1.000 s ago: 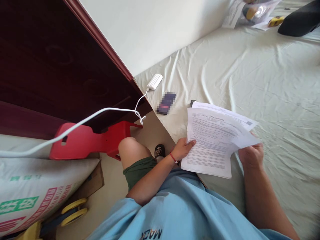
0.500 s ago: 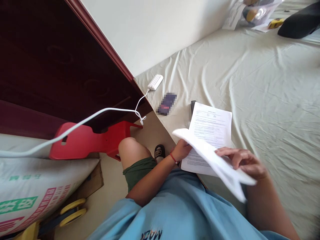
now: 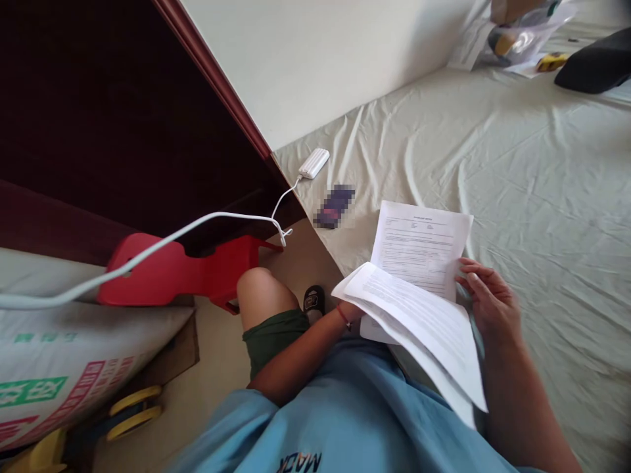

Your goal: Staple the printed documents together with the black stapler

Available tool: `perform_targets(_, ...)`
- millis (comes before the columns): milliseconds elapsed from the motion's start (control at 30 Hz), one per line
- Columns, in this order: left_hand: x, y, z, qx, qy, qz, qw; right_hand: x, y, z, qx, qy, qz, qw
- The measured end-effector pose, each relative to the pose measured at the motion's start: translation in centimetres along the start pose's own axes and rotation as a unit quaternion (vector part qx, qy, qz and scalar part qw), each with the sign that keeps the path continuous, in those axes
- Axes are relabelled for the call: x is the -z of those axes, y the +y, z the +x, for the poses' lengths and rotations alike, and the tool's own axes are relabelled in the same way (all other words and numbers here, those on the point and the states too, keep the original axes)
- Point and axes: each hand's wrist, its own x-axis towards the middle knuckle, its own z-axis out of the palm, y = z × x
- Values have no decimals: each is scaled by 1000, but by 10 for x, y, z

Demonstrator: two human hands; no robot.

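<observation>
My left hand (image 3: 351, 311) is at the left edge of some loose printed sheets (image 3: 419, 322), holding them raised and tilted over my lap; its fingers are mostly hidden behind the paper. Beneath and beyond them, another printed sheet (image 3: 419, 240) reaches over the bed, its top lines of text facing up. My right hand (image 3: 493, 295) has thumb and fingers closed at the right edge of that sheet. The raised sheets cover its lower part.
A phone (image 3: 335, 206) with a blurred screen and a white power bank (image 3: 314, 163) with a white cable (image 3: 211, 215) lie near the bed's corner. A red chair (image 3: 197, 272) stands left on the floor. Plastic bags (image 3: 522, 46) and a yellow object (image 3: 552, 62) are at the far right.
My right hand has let go of the raised sheets and moved up to the lower sheet's right edge. The raised sheets have swung down toward my lap, their print now showing.
</observation>
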Motion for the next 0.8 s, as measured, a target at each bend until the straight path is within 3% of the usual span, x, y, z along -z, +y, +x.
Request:
perform_targets(133,-9,11,-1,4,30,-21,999,-6,2,5,-63,46,1,997)
perform_targets(267,-15,19,-4,79,48,-96,991,-10,-10,6,-111,43,45,992)
perform_targets(400,-16,23,-5,98,75,-119,985,-8,-21,0,-144,1,54,988)
perform_targets(533,-18,29,-8,57,63,-60,995,-4,-22,-5,-138,-72,13,988)
perform_targets(667,-22,38,-14,-6,17,10,1000,-6,-23,-2,-167,-18,-24,985)
perform_targets(800,-25,40,-18,-28,-41,40,998,0,-27,0,-263,62,-30,962)
